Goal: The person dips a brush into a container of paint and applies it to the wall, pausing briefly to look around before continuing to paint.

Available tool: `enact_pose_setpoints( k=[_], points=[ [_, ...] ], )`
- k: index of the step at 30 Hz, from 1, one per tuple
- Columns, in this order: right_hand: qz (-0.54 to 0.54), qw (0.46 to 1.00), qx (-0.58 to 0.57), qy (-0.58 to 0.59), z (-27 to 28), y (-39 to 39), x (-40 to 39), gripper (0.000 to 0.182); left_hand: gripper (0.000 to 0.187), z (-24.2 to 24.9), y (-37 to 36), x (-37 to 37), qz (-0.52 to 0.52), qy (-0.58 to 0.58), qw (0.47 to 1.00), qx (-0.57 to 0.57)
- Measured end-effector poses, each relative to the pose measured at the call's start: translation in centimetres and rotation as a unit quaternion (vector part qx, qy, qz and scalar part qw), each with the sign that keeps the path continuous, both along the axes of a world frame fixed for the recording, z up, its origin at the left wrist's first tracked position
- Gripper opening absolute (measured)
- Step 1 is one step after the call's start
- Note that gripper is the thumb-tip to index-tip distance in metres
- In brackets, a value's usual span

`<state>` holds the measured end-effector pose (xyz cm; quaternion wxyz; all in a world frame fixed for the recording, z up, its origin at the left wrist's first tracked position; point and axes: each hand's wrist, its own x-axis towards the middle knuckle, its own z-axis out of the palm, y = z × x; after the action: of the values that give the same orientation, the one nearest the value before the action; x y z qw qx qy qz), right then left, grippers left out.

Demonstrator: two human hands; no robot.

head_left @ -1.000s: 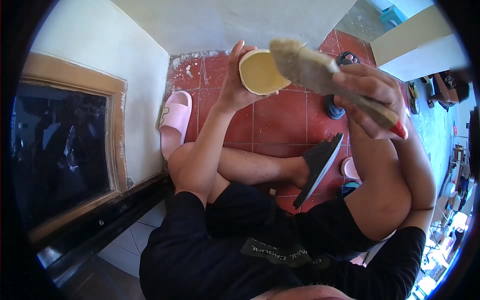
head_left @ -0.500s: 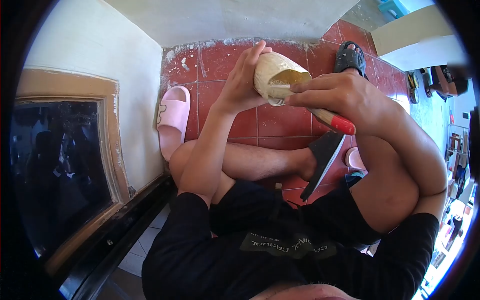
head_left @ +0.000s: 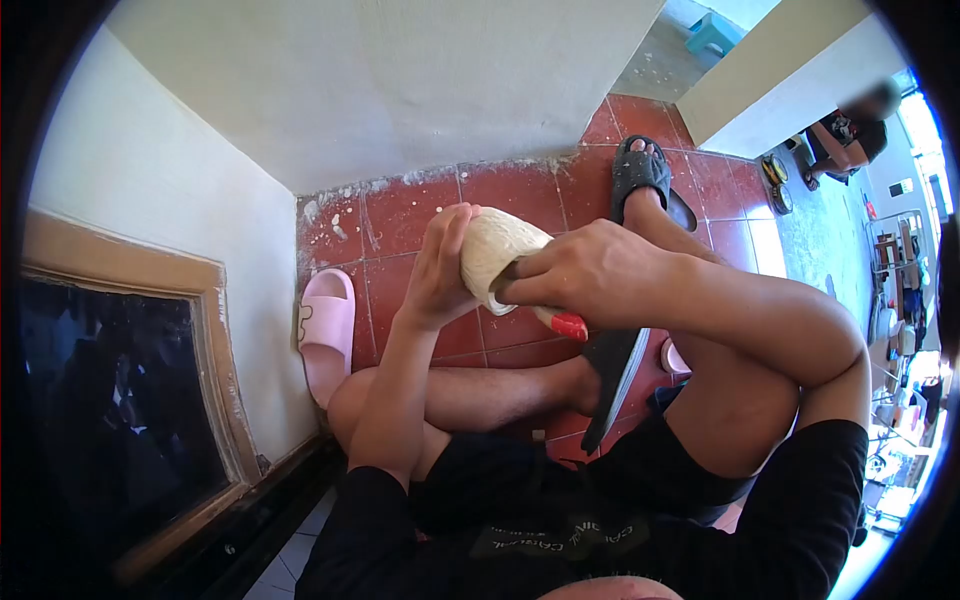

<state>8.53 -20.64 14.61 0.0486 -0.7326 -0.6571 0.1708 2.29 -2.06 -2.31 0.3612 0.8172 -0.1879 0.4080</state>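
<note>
A cream-coloured, hollow rounded object (head_left: 500, 243) is held above the red tiled floor, its opening turned toward the right. My left hand (head_left: 440, 265) is wrapped round its closed left side. At the opening, my right hand (head_left: 590, 272) grips a brush with a red-tipped wooden handle (head_left: 568, 325), which sticks out below the fingers. The brush's other end and some of my right fingertips are hidden inside the object.
A pink slipper (head_left: 327, 325) lies by the left wall, near a wooden window frame (head_left: 215, 350). My feet wear dark slippers (head_left: 640, 172). Another person (head_left: 845, 140) sits at the upper right, near footwear (head_left: 777, 183). A blue stool (head_left: 714, 36) stands farther back.
The view has shifted, so the floor and both hands appear lower and further left. My right fingers have gone deeper into the opening, and less of the brush handle shows.
</note>
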Motion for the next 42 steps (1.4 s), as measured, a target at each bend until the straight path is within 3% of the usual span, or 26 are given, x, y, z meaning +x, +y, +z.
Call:
enact_pose_setpoints(
  k=[3, 5, 6, 7, 15, 17, 19, 23, 29, 31, 37, 38, 40, 42],
  points=[
    [-0.009, 0.999, -0.041, -0.006, 0.4, 0.0, -0.5, 0.042, 0.107, -0.4, 0.0, -0.3, 0.0, 0.005, 1.0, 0.014],
    [-0.004, 1.0, -0.009, 0.008, 0.3, 0.0, -0.2, 0.047, 0.108, -0.5, -0.1, -0.3, 0.019, 0.013, 0.999, -0.024],
    [0.003, 0.999, 0.048, 0.014, 0.1, -0.1, 0.1, 0.047, 0.123, -0.7, -0.1, -0.2, 0.025, 0.027, 0.999, -0.024],
    [0.008, 0.994, 0.102, 0.023, -0.1, -0.2, 0.2, 0.048, 0.123, -0.9, 0.0, -0.3, 0.029, 0.028, 0.999, -0.022],
    [-0.001, 0.99, 0.103, 0.095, 0.6, -0.4, 0.3, 0.038, 0.123, -1.2, -0.1, 0.0, 0.001, -0.018, 0.997, -0.073],
    [0.007, 0.988, 0.141, 0.056, 0.0, -0.7, 0.2, 0.038, 0.128, -1.7, 0.1, -0.1, 0.002, -0.003, 0.997, -0.072],
    [-0.008, 0.993, 0.11, 0.044, 1.1, -1.1, -0.4, 0.038, 0.133, -2.4, 0.2, 0.3, -0.038, 0.003, 0.985, -0.171],
    [0.007, 0.989, 0.145, 0.005, 2.1, -1.5, -0.9, 0.038, 0.136, -2.8, 0.4, 0.4, -0.039, 0.016, 0.987, -0.157],
    [-0.004, 0.994, 0.108, 0.012, 1.7, -1.2, -0.7, 0.036, 0.135, -2.5, 0.6, 0.2, -0.07, 0.004, 0.989, -0.127],
    [-0.031, 0.995, 0.091, 0.019, 1.4, -1.0, -0.8, 0.033, 0.135, -2.2, 0.1, 0.1, -0.029, 0.002, 0.996, -0.088],
    [-0.017, 0.991, 0.131, 0.01, 1.9, -0.7, -0.9, 0.026, 0.133, -1.8, 0.3, 0.2, -0.038, -0.011, 0.991, -0.131],
    [-0.017, 0.991, 0.131, 0.011, 1.9, -0.5, -1.0, 0.026, 0.135, -1.4, 0.5, 0.0, -0.022, -0.021, 0.996, -0.081],
    [-0.037, 0.998, 0.032, -0.024, 1.9, -0.3, -1.2, 0.024, 0.136, -1.0, 0.4, -0.2, -0.01, -0.03, 0.999, -0.031],
    [-0.03, 0.997, 0.067, -0.011, 1.9, -0.4, -1.1, 0.025, 0.136, -1.8, 0.3, 0.1, -0.017, -0.017, 0.997, -0.068]
  ],
)
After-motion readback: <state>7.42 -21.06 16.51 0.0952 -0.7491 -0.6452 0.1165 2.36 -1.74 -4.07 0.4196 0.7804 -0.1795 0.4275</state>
